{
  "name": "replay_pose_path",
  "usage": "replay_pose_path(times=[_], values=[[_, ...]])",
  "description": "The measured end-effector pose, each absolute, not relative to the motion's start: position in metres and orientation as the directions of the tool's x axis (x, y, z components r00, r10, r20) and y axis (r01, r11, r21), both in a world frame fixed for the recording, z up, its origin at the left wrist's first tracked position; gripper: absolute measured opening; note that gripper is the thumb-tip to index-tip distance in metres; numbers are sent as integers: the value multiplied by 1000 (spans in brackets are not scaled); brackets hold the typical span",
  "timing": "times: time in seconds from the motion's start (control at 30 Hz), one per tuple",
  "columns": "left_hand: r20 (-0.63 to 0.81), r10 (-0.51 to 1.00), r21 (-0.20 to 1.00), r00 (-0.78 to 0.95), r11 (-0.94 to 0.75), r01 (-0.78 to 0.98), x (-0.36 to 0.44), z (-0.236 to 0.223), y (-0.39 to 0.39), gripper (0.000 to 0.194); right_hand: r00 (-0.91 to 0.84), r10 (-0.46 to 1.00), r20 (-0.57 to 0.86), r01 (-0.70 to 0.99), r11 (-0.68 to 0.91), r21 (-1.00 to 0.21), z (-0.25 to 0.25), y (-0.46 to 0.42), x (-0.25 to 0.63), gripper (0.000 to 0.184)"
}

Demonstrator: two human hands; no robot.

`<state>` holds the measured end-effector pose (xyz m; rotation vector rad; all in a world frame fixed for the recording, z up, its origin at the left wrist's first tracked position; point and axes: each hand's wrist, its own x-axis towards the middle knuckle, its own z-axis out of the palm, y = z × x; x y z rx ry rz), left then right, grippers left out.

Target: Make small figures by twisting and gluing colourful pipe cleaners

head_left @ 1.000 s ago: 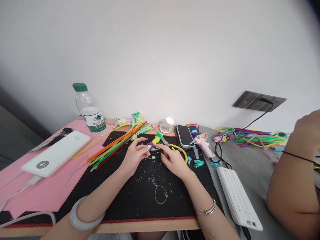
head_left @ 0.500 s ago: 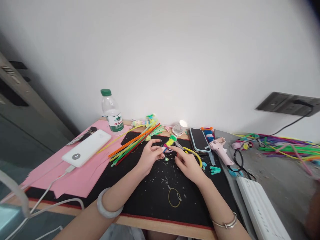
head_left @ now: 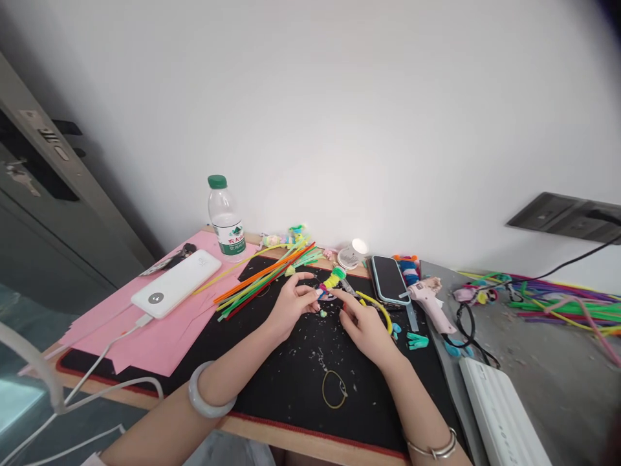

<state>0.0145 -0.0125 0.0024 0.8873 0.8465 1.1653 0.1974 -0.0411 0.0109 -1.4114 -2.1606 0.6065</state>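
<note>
A small pipe-cleaner figure (head_left: 334,278) in green, yellow and dark pink is pinched between the thumb and fingers of my left hand (head_left: 292,305), just above the black mat (head_left: 272,388). My right hand (head_left: 363,323) comes from the other side with its index finger stretched out, its tip at the figure's lower end. The remaining right fingers curl loosely and grip nothing I can see. Below the figure lies a tiny pale green piece (head_left: 323,314). A yellow pipe cleaner (head_left: 381,309) curves behind my right hand.
Loose pipe cleaners (head_left: 264,278) lie left of my hands, near a water bottle (head_left: 227,223) and a white power bank (head_left: 177,285) on pink sheets (head_left: 155,349). A phone (head_left: 389,279), a glue gun (head_left: 430,304) with its cord and a paper cup (head_left: 352,254) stand beyond my right hand.
The camera view has shifted slightly, so the desk items appear a little to the right. My hands stay at the figure, the right index finger still at its lower end.
</note>
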Motion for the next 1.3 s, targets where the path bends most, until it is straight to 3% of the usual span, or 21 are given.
replay_pose_path(times=[1.3], values=[[36,977,969,208,17,-248,9,2,-11,44,-373,905,205,641,411,-648,3,-41,200,55]])
